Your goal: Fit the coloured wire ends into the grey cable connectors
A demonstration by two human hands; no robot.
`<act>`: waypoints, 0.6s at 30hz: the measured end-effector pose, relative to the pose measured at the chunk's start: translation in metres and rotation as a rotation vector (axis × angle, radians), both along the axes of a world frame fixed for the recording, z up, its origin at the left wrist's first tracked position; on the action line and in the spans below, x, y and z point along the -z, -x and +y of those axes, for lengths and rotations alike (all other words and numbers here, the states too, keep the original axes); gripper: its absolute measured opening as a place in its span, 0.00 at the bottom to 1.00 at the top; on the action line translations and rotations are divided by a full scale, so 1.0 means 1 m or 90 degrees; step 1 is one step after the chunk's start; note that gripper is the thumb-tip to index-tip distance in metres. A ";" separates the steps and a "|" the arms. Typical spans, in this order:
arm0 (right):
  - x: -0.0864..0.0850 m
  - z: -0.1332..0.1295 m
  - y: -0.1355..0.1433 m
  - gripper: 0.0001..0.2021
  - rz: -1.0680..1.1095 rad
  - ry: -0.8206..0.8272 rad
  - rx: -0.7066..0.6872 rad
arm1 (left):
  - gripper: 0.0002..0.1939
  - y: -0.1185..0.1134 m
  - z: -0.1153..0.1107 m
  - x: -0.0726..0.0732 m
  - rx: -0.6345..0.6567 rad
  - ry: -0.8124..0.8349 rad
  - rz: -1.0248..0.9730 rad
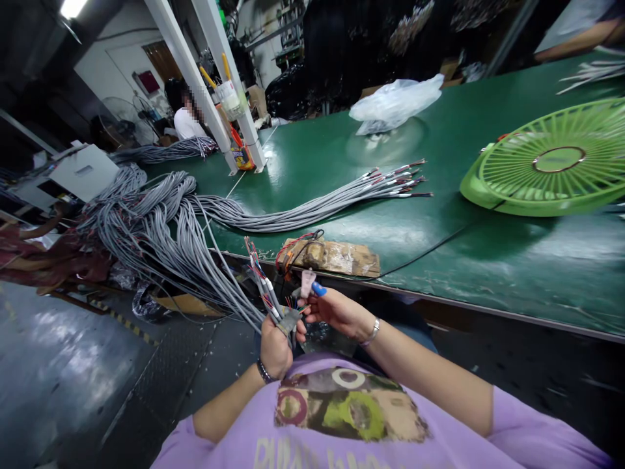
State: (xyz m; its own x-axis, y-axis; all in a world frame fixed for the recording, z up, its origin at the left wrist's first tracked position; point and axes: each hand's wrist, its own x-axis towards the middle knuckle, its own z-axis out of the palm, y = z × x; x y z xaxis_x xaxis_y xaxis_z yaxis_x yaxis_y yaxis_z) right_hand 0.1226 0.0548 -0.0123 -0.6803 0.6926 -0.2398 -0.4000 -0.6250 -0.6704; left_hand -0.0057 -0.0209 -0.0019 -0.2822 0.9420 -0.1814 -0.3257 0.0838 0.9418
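Note:
My left hand [276,346] is wrapped round a bunch of grey cables [267,291], whose stripped ends show white sleeves and thin coloured wires. A small grey piece [290,320], its kind unclear, lies against the cables at my left fingers. Close beside it, my right hand [342,315] has its fingers drawn together on fine coloured wire ends [295,303]; the exact pinch is partly hidden. A blue finger cot [319,288] covers the right thumb, and a pale pink cover [307,284] is on a fingertip.
A big heap of grey cables [166,208] hangs over the green table [303,153] at left. One bundle [312,210] stretches across it. A wooden block [342,258] lies at the near edge. Further off are a green fan [551,159], a plastic bag [395,104] and a seated person [188,124].

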 end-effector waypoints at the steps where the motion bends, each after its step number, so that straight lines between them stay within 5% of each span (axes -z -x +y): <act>1: -0.002 -0.002 -0.002 0.20 -0.028 -0.030 -0.012 | 0.13 0.000 0.000 0.001 0.001 0.002 0.000; 5: -0.008 -0.010 -0.005 0.15 -0.111 -0.178 -0.026 | 0.14 0.001 -0.001 0.005 0.028 0.021 0.017; 11: -0.010 -0.012 -0.006 0.14 -0.134 -0.265 -0.029 | 0.14 0.006 0.000 0.007 0.205 0.067 0.058; 18: 0.004 -0.005 -0.004 0.11 -0.099 -0.036 0.122 | 0.12 0.003 -0.001 0.000 0.093 0.008 0.009</act>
